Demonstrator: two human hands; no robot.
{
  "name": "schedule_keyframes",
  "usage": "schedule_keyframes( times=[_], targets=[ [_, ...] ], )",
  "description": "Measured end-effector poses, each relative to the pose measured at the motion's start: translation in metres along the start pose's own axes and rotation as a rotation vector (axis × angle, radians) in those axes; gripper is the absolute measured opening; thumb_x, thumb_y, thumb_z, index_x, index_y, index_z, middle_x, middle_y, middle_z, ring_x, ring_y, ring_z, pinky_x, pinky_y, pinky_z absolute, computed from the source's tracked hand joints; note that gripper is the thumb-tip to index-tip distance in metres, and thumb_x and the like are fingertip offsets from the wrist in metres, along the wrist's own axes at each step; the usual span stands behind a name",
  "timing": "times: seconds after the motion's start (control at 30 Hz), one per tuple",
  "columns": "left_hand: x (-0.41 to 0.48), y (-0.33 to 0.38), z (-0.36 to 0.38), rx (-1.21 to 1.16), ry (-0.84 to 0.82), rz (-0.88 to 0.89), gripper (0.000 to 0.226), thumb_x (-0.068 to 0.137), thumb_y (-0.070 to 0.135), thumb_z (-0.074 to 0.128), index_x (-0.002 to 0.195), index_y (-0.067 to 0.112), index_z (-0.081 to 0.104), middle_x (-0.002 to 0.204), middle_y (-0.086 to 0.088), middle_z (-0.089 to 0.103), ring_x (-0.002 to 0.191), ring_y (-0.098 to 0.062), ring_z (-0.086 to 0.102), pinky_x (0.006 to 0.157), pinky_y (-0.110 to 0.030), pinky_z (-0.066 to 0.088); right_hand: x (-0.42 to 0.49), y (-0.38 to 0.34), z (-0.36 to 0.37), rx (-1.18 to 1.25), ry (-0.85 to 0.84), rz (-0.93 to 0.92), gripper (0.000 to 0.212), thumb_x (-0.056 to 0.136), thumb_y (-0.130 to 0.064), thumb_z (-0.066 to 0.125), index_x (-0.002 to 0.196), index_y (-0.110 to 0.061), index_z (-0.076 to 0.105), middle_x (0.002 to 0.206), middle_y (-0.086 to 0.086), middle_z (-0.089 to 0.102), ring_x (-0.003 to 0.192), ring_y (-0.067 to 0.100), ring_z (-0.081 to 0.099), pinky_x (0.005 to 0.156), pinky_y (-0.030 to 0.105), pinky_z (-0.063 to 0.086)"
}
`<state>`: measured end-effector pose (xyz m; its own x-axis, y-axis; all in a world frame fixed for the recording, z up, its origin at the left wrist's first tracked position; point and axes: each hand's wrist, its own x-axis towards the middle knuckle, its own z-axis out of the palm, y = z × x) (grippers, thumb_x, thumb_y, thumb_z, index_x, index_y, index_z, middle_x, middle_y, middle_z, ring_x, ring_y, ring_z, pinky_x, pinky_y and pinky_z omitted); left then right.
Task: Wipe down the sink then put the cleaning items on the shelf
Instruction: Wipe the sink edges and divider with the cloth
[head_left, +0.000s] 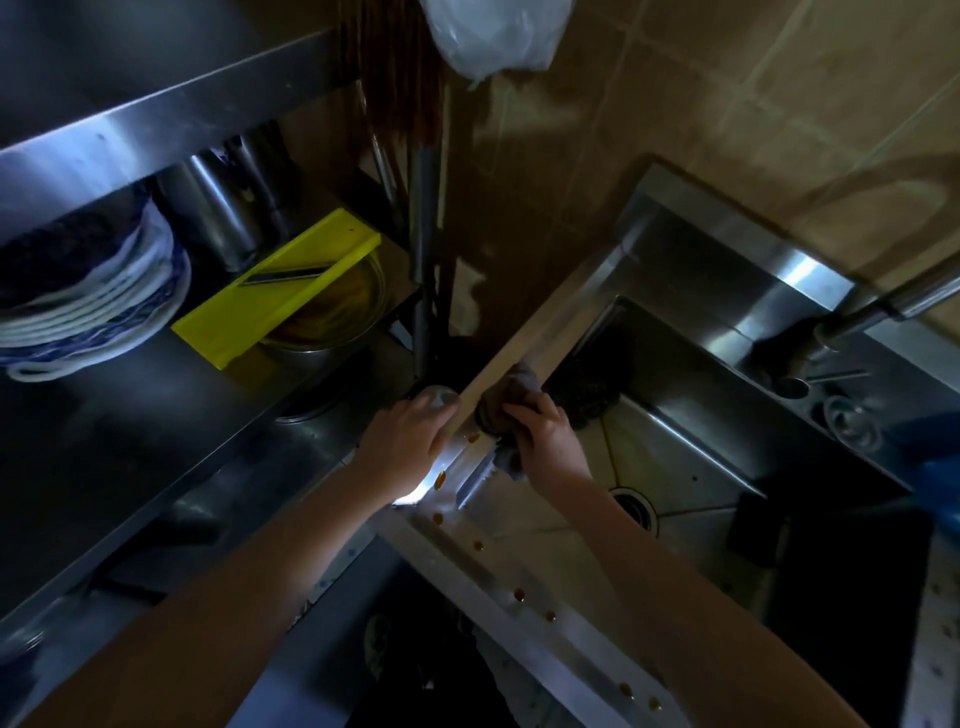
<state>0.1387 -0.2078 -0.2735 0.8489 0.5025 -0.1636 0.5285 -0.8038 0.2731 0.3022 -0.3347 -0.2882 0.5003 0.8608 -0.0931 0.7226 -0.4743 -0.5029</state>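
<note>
Head view: brown-spotted steel sink rim (498, 571), tiled wall (727, 104), shelf (156, 415) beside.

The sink (498, 577) is brushed stainless steel, glossy where light strikes its rim. The grey cloth (511, 384) looks coarse and matt. The grey rounded object (439, 399) seems smooth and dull. The shelf (156, 122) is satin steel, the slicer (260, 312) glossy yellow plastic, the plates (104, 312) glazed ceramic, the wall tiles (727, 104) matt.
</note>
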Motion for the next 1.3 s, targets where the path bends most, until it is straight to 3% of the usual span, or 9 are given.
schedule_keyframes(
  times=[0.17,0.47,0.7,0.9,1.07,1.3],
  targets=[
    [-0.014,-0.005,0.0,-0.034,0.022,0.006,0.047,0.099,0.03,0.037,0.145,0.025,0.029,0.144,-0.005,0.04,0.115,-0.027,0.053,0.088,-0.038,0.044,0.007,0.0,-0.004,-0.026,-0.034,0.038,0.039,0.091,-0.006,0.047,0.125,-0.018,0.06,0.133,0.004,0.047,0.119,0.028,0.045,0.101,0.038,0.043],
    [-0.056,-0.02,0.005,-0.073,-0.049,-0.086,0.052,0.098,0.032,0.037,0.147,0.027,0.021,0.151,-0.006,0.03,0.125,-0.029,0.046,0.099,-0.041,0.041,-0.002,-0.013,0.001,0.009,0.034,0.081,0.042,0.085,0.002,0.049,0.122,-0.014,0.062,0.129,0.007,0.051,0.112,0.033,0.048,0.096,0.038,0.044],
    [-0.071,-0.018,0.015,-0.125,-0.059,-0.093,0.051,0.1,0.029,0.032,0.149,0.024,0.018,0.14,-0.005,0.043,0.12,-0.022,0.048,0.095,-0.035,0.042,-0.04,-0.036,0.023,0.021,-0.002,-0.01,0.041,0.082,0.0,0.055,0.118,-0.017,0.065,0.127,0.005,0.053,0.11,0.031,0.051,0.093,0.035,0.045],
    [-0.073,-0.022,0.011,-0.275,0.017,-0.079,0.047,0.097,0.026,0.044,0.143,0.024,0.033,0.129,-0.001,0.054,0.113,-0.018,0.055,0.091,-0.039,0.047,-0.065,-0.044,0.04,-0.001,-0.048,-0.064,0.043,0.083,-0.002,0.056,0.121,-0.022,0.062,0.131,0.002,0.049,0.111,0.028,0.048,0.093,0.036,0.045],
    [-0.089,-0.022,0.013,-0.226,-0.004,-0.084,0.049,0.099,0.035,0.033,0.146,0.022,0.025,0.135,-0.004,0.049,0.117,-0.022,0.052,0.093,-0.04,0.047,-0.055,-0.04,0.034,-0.015,-0.085,-0.066,0.04,0.086,-0.004,0.051,0.119,-0.022,0.063,0.127,-0.001,0.049,0.111,0.024,0.051,0.092,0.037,0.05],
    [-0.108,-0.011,0.017,-0.176,-0.062,-0.22,0.056,0.099,0.038,0.036,0.149,0.023,0.017,0.147,-0.004,0.036,0.13,-0.025,0.038,0.103,-0.042,0.038,-0.039,-0.032,0.026,-0.023,-0.09,-0.059,0.043,0.08,-0.001,0.059,0.118,-0.019,0.065,0.128,0.003,0.051,0.112,0.029,0.052,0.094,0.038,0.049]
  ],
)
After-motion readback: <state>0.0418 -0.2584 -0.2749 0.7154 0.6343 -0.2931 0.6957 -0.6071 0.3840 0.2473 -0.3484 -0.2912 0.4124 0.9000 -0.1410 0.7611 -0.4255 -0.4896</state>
